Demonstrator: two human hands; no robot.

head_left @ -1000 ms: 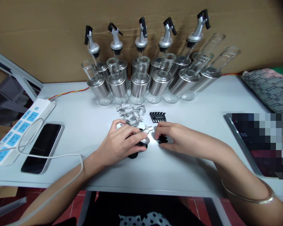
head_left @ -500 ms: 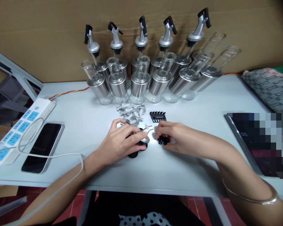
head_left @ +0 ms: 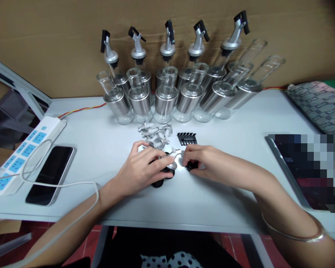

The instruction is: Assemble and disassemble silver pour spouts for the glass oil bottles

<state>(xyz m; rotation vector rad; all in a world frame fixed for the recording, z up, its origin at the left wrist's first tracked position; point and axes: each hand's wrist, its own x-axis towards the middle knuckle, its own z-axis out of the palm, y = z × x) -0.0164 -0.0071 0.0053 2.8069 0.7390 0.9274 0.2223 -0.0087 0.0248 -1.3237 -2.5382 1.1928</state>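
Observation:
My left hand (head_left: 141, 169) rests on the white table (head_left: 100, 149) with its fingers closed round a silver pour spout (head_left: 171, 158), whose nozzle points right. Black round parts (head_left: 159, 178) lie under that hand. My right hand (head_left: 205, 160) is just to the right, fingers curled and pinching a small black piece (head_left: 191, 164) close to the spout's nozzle. Beyond the hands lie a heap of silver spouts (head_left: 155, 133) and a row of small black clips (head_left: 186, 137).
Glass and steel bottles (head_left: 164, 98) stand in rows at the back; the rear ones carry spouts (head_left: 167, 41). A phone (head_left: 50, 174), a power strip (head_left: 25, 149) and a white cable (head_left: 67, 184) lie left. A dark tablet (head_left: 304, 171) and patterned pouch (head_left: 318, 104) lie right.
My right hand's fingers shifted slightly, drawing the small black piece a little left toward the spout's nozzle. The left hand stayed put.

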